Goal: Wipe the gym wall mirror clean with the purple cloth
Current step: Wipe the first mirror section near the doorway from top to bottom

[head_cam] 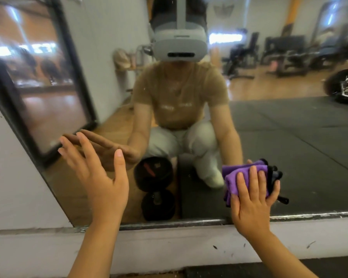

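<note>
Two bare forearms rising from the bottom edge toward a wall mirror [289, 137] mounted low above a pale ledge [169, 237]. At five o'clock, right hand [251, 199] laid flat with straight fingers, pressing the folded purple cloth [232, 180] against the glass near the mirror's bottom edge; not curled round the cloth, only pinning it. At nine o'clock, left hand [96, 171] released and spread, holding nothing, fingertips up at the glass by the mirror's slanted left edge; actual contact hard to tell. Beyond, in reflection only: crouching person in tan shirt and light trousers wearing a grey headset, a black dumbbell [155, 187] at six o'clock, dark floor mats at three o'clock, blurred gym machines at one o'clock, a black-framed second mirror [54, 81] at ten o'clock. Likely mid-wipe along the lower strip. To do well: keep the palm flat for even pressure, sweep in overlapping passes out to the frame edge, refold to a fresh face once soiled, and keep the bare left fingers off the glass to avoid new smudges.
</note>
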Demonstrator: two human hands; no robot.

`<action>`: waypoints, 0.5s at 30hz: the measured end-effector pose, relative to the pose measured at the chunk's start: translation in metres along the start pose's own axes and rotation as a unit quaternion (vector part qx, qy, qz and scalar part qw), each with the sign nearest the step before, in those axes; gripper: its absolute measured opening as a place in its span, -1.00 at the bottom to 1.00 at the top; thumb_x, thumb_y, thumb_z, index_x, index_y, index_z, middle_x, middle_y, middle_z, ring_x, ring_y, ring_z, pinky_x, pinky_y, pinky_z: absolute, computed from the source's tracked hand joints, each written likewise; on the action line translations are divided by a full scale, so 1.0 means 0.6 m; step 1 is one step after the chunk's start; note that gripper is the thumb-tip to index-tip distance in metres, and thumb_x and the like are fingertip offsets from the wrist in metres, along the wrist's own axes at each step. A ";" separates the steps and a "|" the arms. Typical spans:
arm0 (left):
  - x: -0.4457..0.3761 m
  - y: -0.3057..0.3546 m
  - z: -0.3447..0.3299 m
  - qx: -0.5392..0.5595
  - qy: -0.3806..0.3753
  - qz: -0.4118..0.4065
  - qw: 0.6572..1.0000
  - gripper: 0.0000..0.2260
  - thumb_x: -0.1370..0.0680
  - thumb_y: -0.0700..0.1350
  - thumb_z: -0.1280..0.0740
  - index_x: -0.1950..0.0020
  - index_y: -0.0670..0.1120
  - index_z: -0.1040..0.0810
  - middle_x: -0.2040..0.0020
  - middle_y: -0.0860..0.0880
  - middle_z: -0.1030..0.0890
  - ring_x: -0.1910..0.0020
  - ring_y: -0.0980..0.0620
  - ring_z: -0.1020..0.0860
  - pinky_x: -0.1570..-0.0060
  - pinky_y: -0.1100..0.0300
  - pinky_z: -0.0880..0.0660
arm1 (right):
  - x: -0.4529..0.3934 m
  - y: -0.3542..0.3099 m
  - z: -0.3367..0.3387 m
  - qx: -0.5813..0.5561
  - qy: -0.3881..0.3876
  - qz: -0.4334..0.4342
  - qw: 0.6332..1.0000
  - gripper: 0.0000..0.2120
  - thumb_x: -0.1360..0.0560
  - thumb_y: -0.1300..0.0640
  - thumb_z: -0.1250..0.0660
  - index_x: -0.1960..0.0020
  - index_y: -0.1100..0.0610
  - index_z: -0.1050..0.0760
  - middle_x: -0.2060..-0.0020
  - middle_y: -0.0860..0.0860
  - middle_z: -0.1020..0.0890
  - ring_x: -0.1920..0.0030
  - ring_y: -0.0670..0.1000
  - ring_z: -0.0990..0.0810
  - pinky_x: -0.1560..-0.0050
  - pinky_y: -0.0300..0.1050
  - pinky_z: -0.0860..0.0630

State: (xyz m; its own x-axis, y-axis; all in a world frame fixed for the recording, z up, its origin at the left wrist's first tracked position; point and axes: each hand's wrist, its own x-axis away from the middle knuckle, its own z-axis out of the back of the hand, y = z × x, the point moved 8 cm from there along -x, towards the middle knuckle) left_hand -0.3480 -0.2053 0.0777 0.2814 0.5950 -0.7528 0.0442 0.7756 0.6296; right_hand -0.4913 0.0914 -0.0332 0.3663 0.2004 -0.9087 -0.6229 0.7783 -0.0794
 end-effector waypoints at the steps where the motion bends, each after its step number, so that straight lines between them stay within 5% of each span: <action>1: 0.001 0.000 0.000 -0.004 0.000 -0.008 1.000 -0.30 -0.65 0.13 -0.18 -0.66 -0.01 0.11 -0.65 -0.17 0.18 -0.62 -0.18 0.22 -0.49 0.37 0.25 | 0.034 0.009 -0.012 0.010 -0.033 0.003 0.999 -0.48 -0.73 -0.07 0.14 -0.67 -0.01 0.09 -0.66 0.01 0.09 -0.65 0.07 0.11 -0.58 0.17 0.28; 8: 0.001 -0.001 0.001 0.000 -0.007 -0.020 1.000 -0.30 -0.64 0.16 -0.16 -0.67 -0.04 0.07 -0.65 -0.22 0.16 -0.62 -0.24 0.19 -0.49 0.36 0.26 | 0.127 0.037 -0.044 0.050 -0.140 0.003 0.989 -0.48 -0.73 -0.06 0.23 -0.67 0.01 0.12 -0.66 0.05 0.12 -0.64 0.09 0.14 -0.58 0.20 0.23; 15: 0.001 -0.002 -0.002 0.006 0.002 -0.023 1.000 -0.31 -0.65 0.11 -0.19 -0.66 -0.15 0.00 -0.63 -0.29 0.13 -0.61 -0.28 0.17 -0.49 0.37 0.26 | -0.062 -0.012 0.026 -0.019 0.026 -0.083 0.996 -0.48 -0.75 -0.05 0.15 -0.66 -0.07 0.22 -0.64 -0.04 0.21 -0.64 0.02 0.19 -0.57 0.15 0.32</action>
State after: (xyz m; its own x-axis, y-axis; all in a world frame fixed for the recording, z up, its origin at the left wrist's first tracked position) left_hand -0.3490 -0.2056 0.0766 0.2758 0.5601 -0.7811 0.0691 0.7990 0.5974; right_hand -0.4896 0.0876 0.0074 0.4310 0.0391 -0.9015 -0.5828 0.7748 -0.2450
